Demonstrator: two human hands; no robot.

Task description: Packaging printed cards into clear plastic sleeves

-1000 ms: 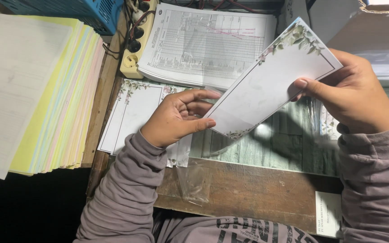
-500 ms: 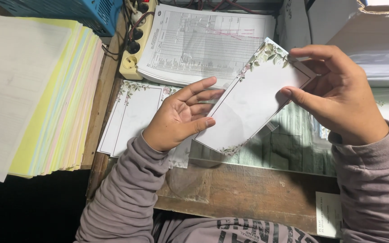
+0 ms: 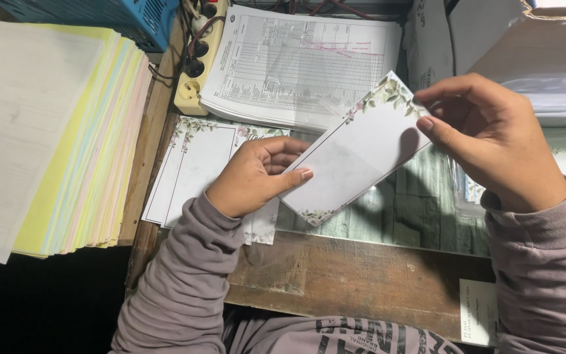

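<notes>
Head view — left hand (image 3: 257, 176) and right hand (image 3: 492, 137) pinching floral card (image 3: 361, 151), tilted

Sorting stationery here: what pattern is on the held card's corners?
Green leaves with small pink flowers on the white card; head view.

The floral-bordered card (image 3: 355, 154) looks like smooth matt paper. A clear glossy plastic film (image 3: 289, 78) covers the printed paper form beneath it. The desk (image 3: 355, 282) is worn, scuffed wood. Beside it, the coloured sheet stack (image 3: 67, 137) is thin matt paper.
</notes>
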